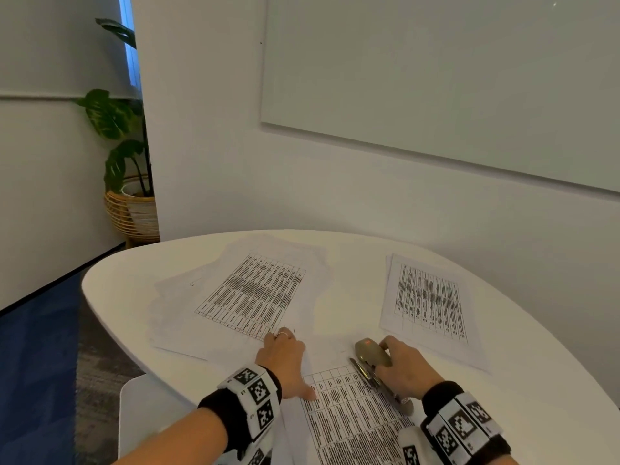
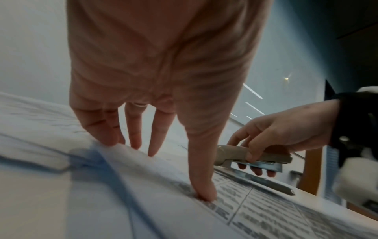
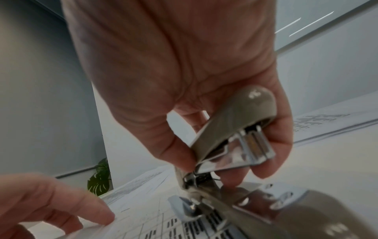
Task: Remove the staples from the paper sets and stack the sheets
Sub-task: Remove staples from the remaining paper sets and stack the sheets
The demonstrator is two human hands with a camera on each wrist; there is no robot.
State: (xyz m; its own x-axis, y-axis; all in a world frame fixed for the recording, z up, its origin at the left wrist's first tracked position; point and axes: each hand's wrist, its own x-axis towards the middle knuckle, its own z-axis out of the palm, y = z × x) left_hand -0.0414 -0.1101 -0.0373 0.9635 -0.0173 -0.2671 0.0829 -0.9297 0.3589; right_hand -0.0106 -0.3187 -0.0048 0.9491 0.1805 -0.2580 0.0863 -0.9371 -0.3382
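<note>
The near printed paper set [image 1: 352, 424] lies at the front of the white table [image 1: 335, 250]. My left hand [image 1: 285, 357] presses it flat, fingers straight and spread, thumb [image 2: 204, 190] on the printed sheet. My right hand [image 1: 402, 367] grips the upper arm of a beige stapler [image 1: 372, 357], which is swung wide open. Its metal base [image 3: 286, 210] lies along the set's right edge. In the right wrist view the fingers [image 3: 272, 145] curl round the stapler arm [image 3: 231, 129]. No staple is visible.
A loose spread of sheets [image 1: 251, 293] lies at the table's left middle, and a neater pile [image 1: 429, 303] at the right. A potted plant [image 1: 131, 203] stands on the floor at far left. A white chair [image 1: 134, 414] sits under the near left edge.
</note>
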